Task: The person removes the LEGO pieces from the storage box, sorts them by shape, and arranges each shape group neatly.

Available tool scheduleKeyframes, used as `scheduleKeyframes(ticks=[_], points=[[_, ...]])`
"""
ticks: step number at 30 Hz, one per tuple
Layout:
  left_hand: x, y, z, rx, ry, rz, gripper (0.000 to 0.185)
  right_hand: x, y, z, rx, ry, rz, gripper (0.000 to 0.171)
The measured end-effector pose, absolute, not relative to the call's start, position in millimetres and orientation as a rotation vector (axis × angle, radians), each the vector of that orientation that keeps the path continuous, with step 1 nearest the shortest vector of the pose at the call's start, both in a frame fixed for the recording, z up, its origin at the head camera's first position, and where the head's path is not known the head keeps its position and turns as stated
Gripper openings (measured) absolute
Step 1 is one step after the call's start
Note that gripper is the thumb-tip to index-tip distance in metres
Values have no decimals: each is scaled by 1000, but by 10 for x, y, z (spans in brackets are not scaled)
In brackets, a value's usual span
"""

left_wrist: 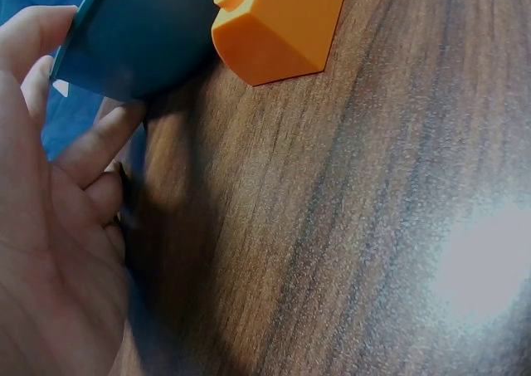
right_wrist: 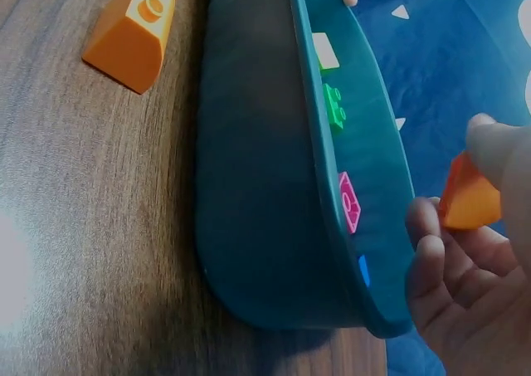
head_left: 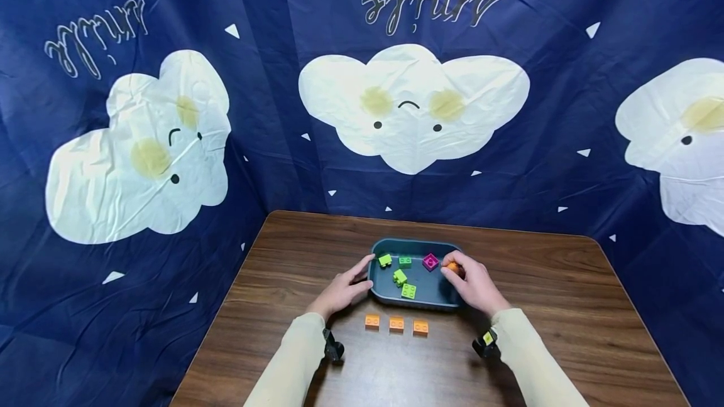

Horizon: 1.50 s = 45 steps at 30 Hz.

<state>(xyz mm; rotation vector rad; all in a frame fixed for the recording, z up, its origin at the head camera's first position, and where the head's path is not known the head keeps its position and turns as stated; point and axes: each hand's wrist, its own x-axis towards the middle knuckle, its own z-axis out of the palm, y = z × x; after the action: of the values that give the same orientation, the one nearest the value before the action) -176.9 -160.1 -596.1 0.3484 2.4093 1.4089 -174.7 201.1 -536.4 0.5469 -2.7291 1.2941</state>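
Now right hand [head_left: 475, 284] fingers pinch orange brick [head_left: 453, 267]; left hand [head_left: 342, 289] relaxed, touching tray [head_left: 418, 300].

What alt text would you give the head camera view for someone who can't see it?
A right hand pinches an orange brick over a dark tray of green and pink bricks, while the left hand touches the tray's side. Three orange bricks line the wooden table.

Bare tabletop [head_left: 294, 250] lies open left, right and behind the tray [head_left: 415, 299]. Three orange bricks [head_left: 396, 324] line its near side, blocking a straight approach between the two forearms.
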Motion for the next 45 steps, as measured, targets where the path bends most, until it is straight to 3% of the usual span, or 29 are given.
scheduleKeyframes(ticks=[9, 20, 31, 45], points=[[-1772, -1594, -5947, 349, 2422, 1393, 64, -1608, 2115, -5296, 530, -2739, 1223, 40], [-1766, -1587, -5941, 345, 2419, 1386, 65, -1454, 2270, -5283, 517, -2686, 1155, 33], [-1780, -1586, -5932, 355, 2407, 1397, 66, -1252, 2351, -5266, 494, -2686, 1181, 43], [-1772, -1593, -5943, 333, 2416, 1383, 64, -916, 2282, -5441, 480, -2689, 1224, 43]])
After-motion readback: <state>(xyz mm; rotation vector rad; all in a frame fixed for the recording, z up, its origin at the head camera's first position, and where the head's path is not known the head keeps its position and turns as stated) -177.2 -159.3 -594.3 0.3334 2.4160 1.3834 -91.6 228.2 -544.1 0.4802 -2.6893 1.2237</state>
